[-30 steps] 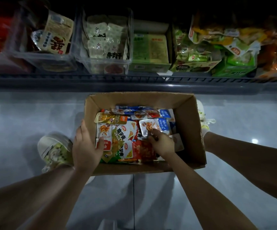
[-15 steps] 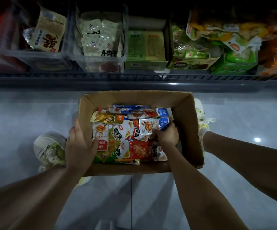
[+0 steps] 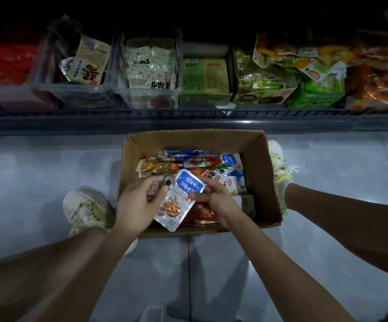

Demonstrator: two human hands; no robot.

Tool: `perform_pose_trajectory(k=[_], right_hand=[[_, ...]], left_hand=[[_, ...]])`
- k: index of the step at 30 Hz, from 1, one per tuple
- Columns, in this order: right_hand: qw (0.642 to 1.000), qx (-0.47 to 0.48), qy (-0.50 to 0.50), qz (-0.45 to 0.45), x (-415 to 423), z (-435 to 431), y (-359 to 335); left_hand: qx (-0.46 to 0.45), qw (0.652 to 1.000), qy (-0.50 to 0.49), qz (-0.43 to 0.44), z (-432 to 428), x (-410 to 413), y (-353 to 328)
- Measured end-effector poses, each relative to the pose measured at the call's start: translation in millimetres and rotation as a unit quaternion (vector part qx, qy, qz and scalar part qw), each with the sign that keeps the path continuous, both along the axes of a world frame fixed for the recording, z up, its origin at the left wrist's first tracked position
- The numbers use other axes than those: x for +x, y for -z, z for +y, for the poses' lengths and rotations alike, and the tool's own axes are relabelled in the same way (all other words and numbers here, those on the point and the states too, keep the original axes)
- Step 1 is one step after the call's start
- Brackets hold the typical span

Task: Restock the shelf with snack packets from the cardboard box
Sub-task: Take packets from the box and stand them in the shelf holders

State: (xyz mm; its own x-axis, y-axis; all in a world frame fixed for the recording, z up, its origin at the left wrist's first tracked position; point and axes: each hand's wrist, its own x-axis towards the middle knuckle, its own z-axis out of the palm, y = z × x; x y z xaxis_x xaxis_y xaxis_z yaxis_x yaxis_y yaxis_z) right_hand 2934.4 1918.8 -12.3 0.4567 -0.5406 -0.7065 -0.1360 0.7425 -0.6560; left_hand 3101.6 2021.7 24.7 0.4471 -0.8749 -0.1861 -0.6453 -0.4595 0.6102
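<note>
— As you look from the left, what stands beside the cardboard box (image 3: pixel 195 137)?

— First the left shoe (image 3: pixel 86 210), pale with green patches, on the grey tiled floor (image 3: pixel 37 170) just left of the box's near corner.

— And the left hand?

— That left hand (image 3: pixel 137 201) is over the near left part of the box. Its thumb lies against the left edge of the blue-and-white snack packet (image 3: pixel 179 201), and its fingers (image 3: pixel 155 178) curve loosely above the pile. Whether it grips the packet, I cannot tell.

— Where is that packet?

— Lifted over the near middle of the box and tilted, with its blue end toward the far wall. In this view its lower corner reaches the near wall.

— Who holds it?

— The right hand (image 3: pixel 216 198), just right of it, pinches the blue end, thumb on the front and fingers curled behind.

— What lies beneath?

— Loose packets (image 3: pixel 188 159) in red, orange, green and blue, heaped inside the box.

— And right of the box?

— The right shoe (image 3: pixel 279 163), just beside the outer right wall.

— Beyond the far wall?

— The shelf (image 3: pixel 165 123), dimly lit. From the left it carries red packs (image 3: pixel 7 61), a clear bin (image 3: pixel 72 96), a second clear bin (image 3: pixel 123 94) of pale packets, a green carton (image 3: pixel 204 98), green bags (image 3: pixel 316 89) and orange bags (image 3: pixel 378 73).
</note>
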Motion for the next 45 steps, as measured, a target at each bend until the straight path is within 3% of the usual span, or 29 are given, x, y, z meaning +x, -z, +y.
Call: perform_pose_trajectory(k=[2,4,7,12,21,26,35,38,42,45], right_hand=[[1.000,-0.005,-0.017,-0.014,10,3,-5],[1.000,0.001,-0.021,-0.022,16,0,-7],[0.999,0.016,0.034,0.004,18,-13,0],[0.976,0.025,0.165,0.141,20,-52,30],[0.948,0.136,0.277,0.078,45,-78,41],[0.953,0.148,0.250,0.089,20,-53,33],[0.973,0.153,0.170,0.006,-5,-14,-18],[0.981,0.150,0.121,-0.023,5,-2,-35],[0.995,0.091,0.044,-0.011,20,19,-46],[1.000,0.028,0.009,0.007,27,32,-47]], left_hand=[[0.044,0.991,-0.016,0.126,-3,-3,0],[0.049,0.980,-0.051,0.188,-5,0,2],[0.015,0.978,-0.104,0.183,-9,10,4],[-0.010,0.961,-0.184,0.205,-22,26,5],[-0.017,0.926,-0.264,0.267,-41,30,17],[-0.018,0.912,-0.287,0.292,-40,24,21],[-0.040,0.884,-0.327,0.331,-28,0,2],[-0.063,0.859,-0.353,0.365,-27,-10,-12],[-0.109,0.820,-0.376,0.417,-25,-19,-20],[-0.135,0.837,-0.349,0.398,-18,-19,-21]])
